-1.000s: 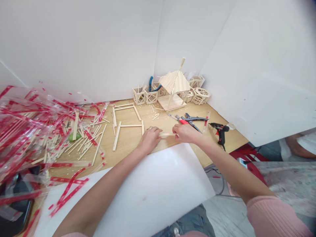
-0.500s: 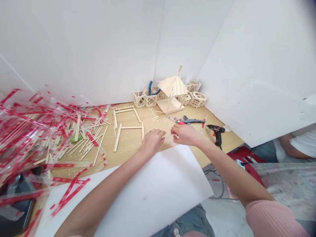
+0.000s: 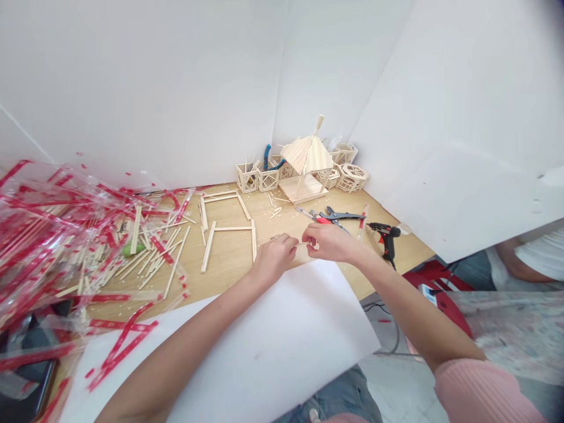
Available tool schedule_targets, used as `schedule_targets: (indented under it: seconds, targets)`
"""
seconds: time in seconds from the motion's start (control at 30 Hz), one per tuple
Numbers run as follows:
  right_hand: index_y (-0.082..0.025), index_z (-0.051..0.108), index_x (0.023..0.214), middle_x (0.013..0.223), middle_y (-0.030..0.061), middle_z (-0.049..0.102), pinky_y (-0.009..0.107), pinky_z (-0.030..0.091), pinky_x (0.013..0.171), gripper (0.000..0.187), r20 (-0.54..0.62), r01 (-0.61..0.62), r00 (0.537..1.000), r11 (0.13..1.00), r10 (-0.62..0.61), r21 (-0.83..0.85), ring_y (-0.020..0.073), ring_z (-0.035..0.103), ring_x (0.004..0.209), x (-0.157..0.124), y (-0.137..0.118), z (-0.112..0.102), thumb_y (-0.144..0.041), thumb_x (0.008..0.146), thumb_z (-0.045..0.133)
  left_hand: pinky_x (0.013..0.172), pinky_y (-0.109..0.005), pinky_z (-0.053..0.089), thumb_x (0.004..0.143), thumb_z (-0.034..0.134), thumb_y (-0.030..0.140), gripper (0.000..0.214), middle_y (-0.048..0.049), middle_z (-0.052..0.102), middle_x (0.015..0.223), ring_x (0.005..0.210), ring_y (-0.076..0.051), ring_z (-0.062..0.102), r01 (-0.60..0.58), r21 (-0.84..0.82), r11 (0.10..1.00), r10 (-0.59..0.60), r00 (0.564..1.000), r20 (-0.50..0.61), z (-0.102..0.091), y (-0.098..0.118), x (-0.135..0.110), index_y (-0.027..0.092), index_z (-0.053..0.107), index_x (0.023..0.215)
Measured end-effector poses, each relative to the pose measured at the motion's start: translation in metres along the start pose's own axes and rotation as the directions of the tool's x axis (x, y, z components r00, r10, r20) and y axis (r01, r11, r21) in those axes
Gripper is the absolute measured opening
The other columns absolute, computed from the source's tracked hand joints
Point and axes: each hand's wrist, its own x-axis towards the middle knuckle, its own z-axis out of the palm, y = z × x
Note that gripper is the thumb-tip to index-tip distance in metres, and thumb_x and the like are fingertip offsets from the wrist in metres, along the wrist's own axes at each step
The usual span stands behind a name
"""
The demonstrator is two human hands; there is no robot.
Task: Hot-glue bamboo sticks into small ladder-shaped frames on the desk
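My left hand and my right hand meet over the wooden table, both pinched on a short thin wooden stick held between their fingertips. The stick is mostly hidden by my fingers. Just left of my hands lie flat rectangular frames of wooden sticks. Behind my right hand lie red-handled pliers.
A stick-built hut and small stick cubes stand in the back corner. A black glue gun lies at the right edge. Red-and-clear wrappers with loose sticks pile on the left. A white sheet covers the near side.
My two hands have drawn closer together and lifted slightly off the table, shortening the visible length of stick between them. The view has shifted a little.
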Motion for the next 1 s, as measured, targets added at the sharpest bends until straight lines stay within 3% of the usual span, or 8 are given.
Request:
schedule_targets:
  seconds: [0.23,0.43,0.53,0.7,0.8,0.9,1.0]
  targets:
    - [-0.017,0.063,0.085,0.077,0.0012,0.064,0.022,0.045,0.064,0.017,-0.124,-0.026,0.990,0.946,0.069,0.323,0.0104,0.058,0.066,-0.007,0.005,0.002,-0.013,0.071,0.055,0.080,-0.025,0.048,0.084,0.051,0.021,0.022,-0.0015,0.069,0.103,0.093,-0.016,0.064,0.023,-0.194,0.981,-0.034,0.998,-0.058,0.010,-0.005,0.000,0.024,0.064,0.102]
    - [-0.017,0.064,0.080,0.072,0.0002,0.064,0.022,0.048,0.061,0.011,-0.150,-0.139,0.956,0.842,0.251,0.521,0.0108,0.060,0.063,-0.003,-0.006,0.011,-0.017,0.071,0.057,0.081,-0.025,0.049,0.086,0.049,0.025,0.026,-0.0015,0.068,0.109,0.095,-0.015,0.064,0.019,-0.163,0.986,-0.040,0.991,-0.124,0.015,0.000,-0.006,0.025,0.061,0.110]
    - [-0.017,0.064,0.081,0.073,0.0011,0.066,0.023,0.050,0.061,0.012,-0.135,-0.202,0.920,0.741,0.368,0.641,0.0120,0.061,0.065,0.002,-0.012,0.018,-0.021,0.073,0.058,0.080,-0.025,0.049,0.087,0.048,0.026,0.028,-0.0019,0.068,0.109,0.094,-0.015,0.065,0.067,-0.169,0.983,-0.095,0.982,-0.166,0.017,0.000,-0.007,0.025,0.059,0.113]
    - [-0.016,0.066,0.083,0.078,0.0037,0.068,0.028,0.051,0.069,0.015,-0.077,-0.214,0.898,0.583,0.433,0.783,0.0148,0.063,0.071,0.009,-0.020,0.020,-0.026,0.072,0.063,0.077,-0.024,0.050,0.086,0.049,0.025,0.025,-0.0010,0.071,0.101,0.086,-0.015,0.066,0.142,-0.339,0.930,-0.209,0.963,-0.171,0.017,-0.002,-0.004,0.025,0.063,0.107]
    - [-0.015,0.068,0.083,0.079,0.0049,0.069,0.029,0.051,0.068,0.021,0.020,-0.232,0.889,0.412,0.458,0.881,0.0151,0.062,0.072,0.009,-0.019,0.019,-0.032,0.071,0.066,0.080,-0.025,0.050,0.087,0.048,0.025,0.026,-0.0003,0.071,0.102,0.088,-0.014,0.066,0.145,-0.432,0.890,-0.224,0.965,-0.138,0.015,-0.001,-0.003,0.026,0.064,0.107]
    - [-0.015,0.071,0.084,0.076,0.0040,0.068,0.028,0.050,0.067,0.027,0.089,-0.232,0.882,0.262,0.463,0.937,0.0134,0.061,0.070,0.007,-0.016,0.021,-0.039,0.071,0.067,0.080,-0.026,0.049,0.086,0.050,0.028,0.026,0.0002,0.071,0.103,0.090,-0.016,0.067,0.189,-0.397,0.898,-0.263,0.955,-0.138,0.012,0.001,-0.002,0.027,0.066,0.106]
    - [-0.015,0.072,0.083,0.074,0.0032,0.068,0.027,0.049,0.067,0.029,0.121,-0.237,0.873,0.195,0.472,0.952,0.0121,0.059,0.068,0.006,-0.011,0.026,-0.041,0.069,0.070,0.076,-0.028,0.049,0.085,0.052,0.032,0.024,0.0013,0.073,0.097,0.085,-0.018,0.068,0.272,-0.291,0.917,-0.321,0.937,-0.137,0.009,0.004,-0.002,0.030,0.068,0.103]
